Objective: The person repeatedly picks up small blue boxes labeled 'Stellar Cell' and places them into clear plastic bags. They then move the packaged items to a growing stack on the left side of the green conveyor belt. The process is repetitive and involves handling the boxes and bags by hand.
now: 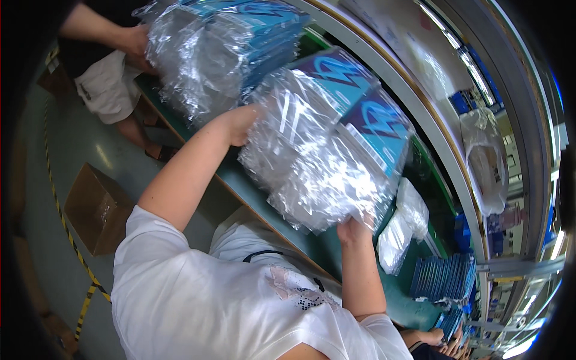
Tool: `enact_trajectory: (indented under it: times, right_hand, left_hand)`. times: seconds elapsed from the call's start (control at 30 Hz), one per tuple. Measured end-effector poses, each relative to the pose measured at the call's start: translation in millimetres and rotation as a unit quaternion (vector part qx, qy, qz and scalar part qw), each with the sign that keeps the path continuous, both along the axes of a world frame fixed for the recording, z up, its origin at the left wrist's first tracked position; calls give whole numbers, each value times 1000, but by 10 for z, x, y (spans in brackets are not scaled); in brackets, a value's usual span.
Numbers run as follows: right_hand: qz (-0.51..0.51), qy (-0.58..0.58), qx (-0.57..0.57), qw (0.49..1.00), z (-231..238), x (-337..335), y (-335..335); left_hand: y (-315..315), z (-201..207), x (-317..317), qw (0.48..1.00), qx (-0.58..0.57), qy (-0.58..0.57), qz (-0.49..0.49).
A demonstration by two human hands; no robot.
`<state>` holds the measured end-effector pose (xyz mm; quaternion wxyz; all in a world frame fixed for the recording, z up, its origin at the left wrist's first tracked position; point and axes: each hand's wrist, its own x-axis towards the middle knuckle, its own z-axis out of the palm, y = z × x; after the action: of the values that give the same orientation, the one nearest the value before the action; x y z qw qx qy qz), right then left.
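In front of me two stacks of flat blue boxes (377, 129) sit side by side, with loose clear plastic bags (300, 144) puffed out on the side toward me. My left hand (243, 124) is closed against the bundle's left side, its fingertips covered by crinkled film. At the near right corner, my right hand (356, 230) grips the plastic, fingers partly hidden under it. Whether the boxes rest on the green bench or are raised off it, I cannot tell.
Another bagged stack of blue boxes (273, 36) stands at upper left, touched by a co-worker's hand (137, 48). Flat clear bags (403, 225) lie on the green bench (324, 246) at right, before a pile of thin blue boxes (444, 277). A cardboard box (99, 207) stands on the floor.
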<state>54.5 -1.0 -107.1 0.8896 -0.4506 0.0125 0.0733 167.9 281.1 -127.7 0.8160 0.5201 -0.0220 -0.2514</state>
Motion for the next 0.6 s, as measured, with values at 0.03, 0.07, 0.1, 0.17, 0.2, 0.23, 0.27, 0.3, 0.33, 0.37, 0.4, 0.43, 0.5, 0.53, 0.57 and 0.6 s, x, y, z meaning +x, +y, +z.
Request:
enact_trajectory:
  times: [0.03,0.07,0.1,0.17,0.2,0.23,0.27,0.3,0.33,0.37,0.4,0.43,0.5,0.53,0.57,0.6]
  right_hand:
    - [3,-17,10,1000,53,10,74]
    - [-40,15,-42,998,159,17,171]
    - [-9,-35,-129,991,167,38,196]
    - [-29,16,-122,992,302,22,340]
    - [-12,-15,-125,992,262,50,305]
    - [-9,19,-102,995,76,130,203]
    - [14,9,-94,995,13,131,164]
    - [-26,28,-98,994,88,32,193]
    - [-22,33,-94,995,55,-29,136]
    - [-15,38,-89,995,32,-92,46]
    - [-13,35,-97,995,8,-193,-75]
    - [-7,33,-106,994,-16,-295,-190]
    - [-67,2,-145,987,-59,-540,-506]
    - [-91,-10,-168,982,-95,-691,-685]
    - [-107,-23,-190,976,-114,-841,-860]
    - [-171,-30,-228,958,-139,-1001,-1066]
  left_hand:
    - [30,-5,9,1000,-1,-9,2]
    - [37,14,9,1000,-4,-5,14]
    - [43,69,1,1000,-7,-2,24]
    - [294,-260,198,996,-87,-30,-18]
    - [353,-312,278,995,-98,-28,-11]
    - [359,-343,284,994,-105,-21,10]
    - [411,-387,271,994,-95,-9,61]
    - [471,-423,211,989,-82,-6,121]
    - [488,-470,163,982,-69,-8,176]
    - [531,-508,84,971,-56,-18,231]
    - [546,-530,-8,959,-45,-31,278]
    - [575,-540,-122,948,-37,-47,312]
    - [406,-349,-421,947,-29,-77,311]
    - [16,-72,-695,921,28,-79,381]
    - [-216,58,-899,892,70,-160,418]
    - [-163,-53,-1018,855,153,-178,463]
